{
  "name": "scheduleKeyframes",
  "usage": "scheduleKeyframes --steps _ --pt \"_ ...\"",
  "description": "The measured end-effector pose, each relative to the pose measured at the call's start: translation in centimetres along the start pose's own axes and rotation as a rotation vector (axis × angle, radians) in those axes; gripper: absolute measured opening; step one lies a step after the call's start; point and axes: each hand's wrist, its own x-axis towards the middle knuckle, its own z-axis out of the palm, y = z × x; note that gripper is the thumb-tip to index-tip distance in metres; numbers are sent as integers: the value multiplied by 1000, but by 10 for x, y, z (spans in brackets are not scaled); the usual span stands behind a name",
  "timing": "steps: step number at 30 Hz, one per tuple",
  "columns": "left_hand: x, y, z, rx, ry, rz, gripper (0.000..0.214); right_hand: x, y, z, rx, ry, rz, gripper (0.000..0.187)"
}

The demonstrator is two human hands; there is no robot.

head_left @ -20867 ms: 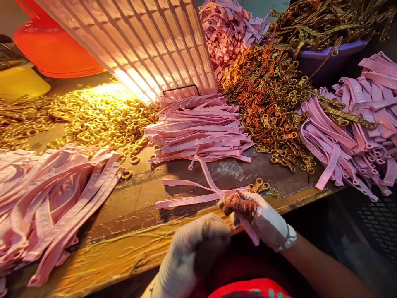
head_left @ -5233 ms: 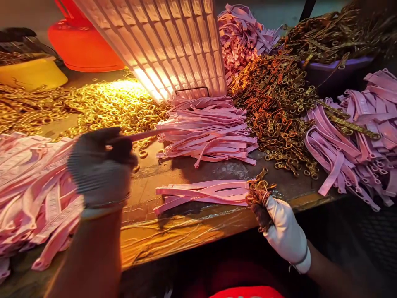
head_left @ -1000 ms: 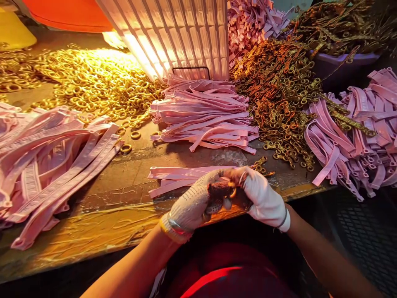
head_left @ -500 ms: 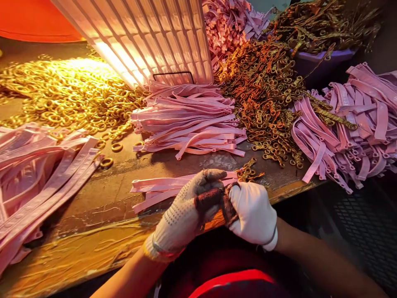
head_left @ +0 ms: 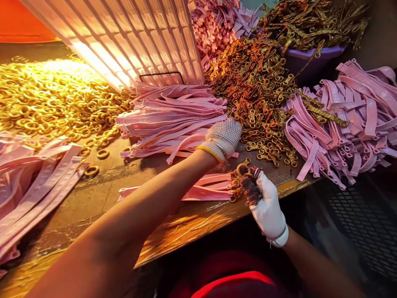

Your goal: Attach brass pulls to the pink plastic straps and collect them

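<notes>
worn brown worktop (head_left: pixel 102 182), glossy and ridged along its near edge. we take places from our right hand (head_left: pixel 266 205), going left to right. far left of that grip lie a loose strap pile (head_left: pixel 34 178) and, beyond it, gold rings (head_left: pixel 56 103) in a broad heap; nearer, beyond our left forearm, is a strap stack (head_left: pixel 173 114). just left of the grip, partly under the forearm, are pink straps with gold fittings (head_left: pixel 214 191): these we judge done, and the surrounding heaps suggest much is left. our left hand (head_left: pixel 225 134), past the grip, reaches between the stack and gold clips (head_left: pixel 254 82); its fingers are hidden, so we cannot tell their state. our right fingertips pinch a gold ring (head_left: pixel 242 169) beside the fitted ends. right of the grip spreads another strap pile (head_left: pixel 350 107); its stage we cannot tell. behind, left to right, we see an orange object (head_left: pixel 25 22), a lit ribbed panel (head_left: pixel 139 41) and a purple basin (head_left: pixel 313 56); dark mesh (head_left: pixel 359 223) lies right of our right wrist.
</notes>
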Motion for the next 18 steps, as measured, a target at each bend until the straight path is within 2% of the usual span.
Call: scheduleKeyframes --steps 2,4,7,9,11,13,15,18 --pt "9 2 6 36 -10 -37 30 -3 -1 -1 17 -73 26 28" --pt "6 -1 6 37 7 -9 29 -5 -2 -4 12 -117 9 29" --pt "-22 -8 -5 -101 92 83 25 -7 -4 -10 -83 -129 -69 32" --pt "-53 -10 -15 -390 108 99 23 -6 -7 -14 -163 -137 -113 33" --pt "-89 -11 -23 -773 -32 9 29 -3 -10 -17 -245 -137 -163 31" --pt "-124 -10 -25 -1059 -176 -136 32 0 -14 -17 -365 -140 -218 28" --pt "-152 -10 -22 -1199 -241 -255 36 2 -18 -12 -505 -185 -250 24" --pt "-177 -16 -11 -1261 -231 -374 43 5 -23 -1 -725 -301 -244 22"
